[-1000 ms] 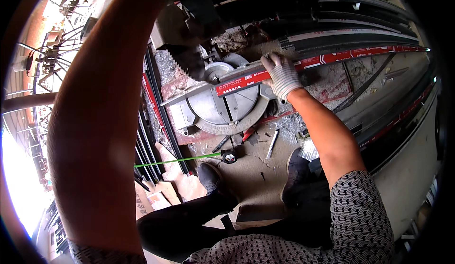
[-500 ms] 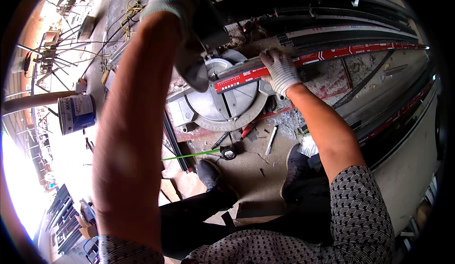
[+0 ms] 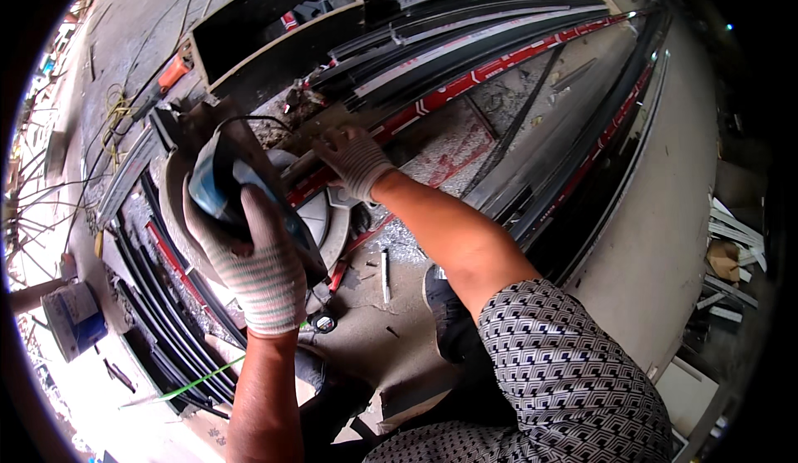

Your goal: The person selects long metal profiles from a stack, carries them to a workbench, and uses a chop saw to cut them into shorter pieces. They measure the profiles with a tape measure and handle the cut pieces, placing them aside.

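Head cam: L hand [image 3: 253,268], up near top edge a half-sec ago, now shows lower, gripping the blue/black saw [image 3: 218,182], so tool & work are both in hand. R hand [image 3: 353,162] is closed over the red-faced strip [image 3: 465,86], which runs up-right from it; strip's L end hidden behind saw, blade contact can't tell.

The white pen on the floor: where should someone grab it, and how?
Probably midway along the barrel of the white pen, coming straight down from above. It lies flat on the floor and is slim and straight, so finger and thumb could pinch across its two long sides.
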The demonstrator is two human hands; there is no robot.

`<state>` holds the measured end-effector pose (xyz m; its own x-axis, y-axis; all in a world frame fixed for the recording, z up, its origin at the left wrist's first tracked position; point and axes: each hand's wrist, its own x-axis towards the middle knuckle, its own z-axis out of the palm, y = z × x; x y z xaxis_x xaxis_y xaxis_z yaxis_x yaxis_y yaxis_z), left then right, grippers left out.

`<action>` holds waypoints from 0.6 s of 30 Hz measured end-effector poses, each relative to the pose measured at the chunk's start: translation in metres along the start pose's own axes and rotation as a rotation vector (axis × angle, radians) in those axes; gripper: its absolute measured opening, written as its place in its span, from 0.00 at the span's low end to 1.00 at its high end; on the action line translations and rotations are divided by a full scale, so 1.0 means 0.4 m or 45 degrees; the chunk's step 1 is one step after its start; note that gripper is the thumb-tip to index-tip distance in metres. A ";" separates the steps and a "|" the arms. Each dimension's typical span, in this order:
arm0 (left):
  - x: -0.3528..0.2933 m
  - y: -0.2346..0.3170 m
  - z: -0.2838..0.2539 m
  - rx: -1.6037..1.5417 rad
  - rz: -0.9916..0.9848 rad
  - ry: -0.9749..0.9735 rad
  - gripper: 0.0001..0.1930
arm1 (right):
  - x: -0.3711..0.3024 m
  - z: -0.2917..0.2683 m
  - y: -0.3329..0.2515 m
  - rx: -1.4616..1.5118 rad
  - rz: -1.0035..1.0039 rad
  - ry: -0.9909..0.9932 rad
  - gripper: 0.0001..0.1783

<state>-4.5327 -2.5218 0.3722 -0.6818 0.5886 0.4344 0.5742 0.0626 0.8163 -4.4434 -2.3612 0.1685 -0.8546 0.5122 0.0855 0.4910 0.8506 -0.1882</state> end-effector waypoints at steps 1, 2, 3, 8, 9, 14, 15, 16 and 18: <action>-0.020 -0.006 0.004 -0.076 -0.060 -0.007 0.27 | 0.000 0.000 0.000 0.011 -0.010 0.026 0.45; -0.035 -0.011 0.008 -0.101 -0.102 -0.004 0.27 | -0.004 0.002 0.004 0.016 -0.015 0.049 0.44; -0.049 -0.016 0.011 -0.122 -0.145 0.000 0.27 | -0.007 0.004 0.007 0.021 -0.022 0.072 0.44; -0.096 -0.028 0.026 -0.374 -0.230 0.028 0.30 | -0.001 0.010 0.006 0.052 -0.058 0.083 0.42; -0.105 -0.032 0.028 -0.343 -0.224 0.021 0.31 | -0.005 0.012 0.011 0.055 -0.055 0.077 0.42; -0.144 -0.056 0.019 -0.251 -0.215 -0.021 0.32 | -0.003 0.022 0.013 0.075 -0.054 0.117 0.40; -0.151 -0.062 0.018 -0.220 -0.207 -0.022 0.32 | -0.003 0.022 0.011 0.081 -0.050 0.120 0.40; -0.153 -0.064 0.018 -0.210 -0.202 -0.019 0.32 | -0.001 0.020 0.009 0.084 -0.046 0.124 0.40; -0.157 -0.066 0.019 -0.208 -0.197 -0.010 0.32 | -0.002 0.015 0.004 0.081 -0.045 0.140 0.40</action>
<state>-4.5016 -2.5544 0.3204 -0.7523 0.5883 0.2964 0.3811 0.0217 0.9243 -4.4427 -2.3609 0.1623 -0.8458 0.4949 0.1994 0.4462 0.8609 -0.2444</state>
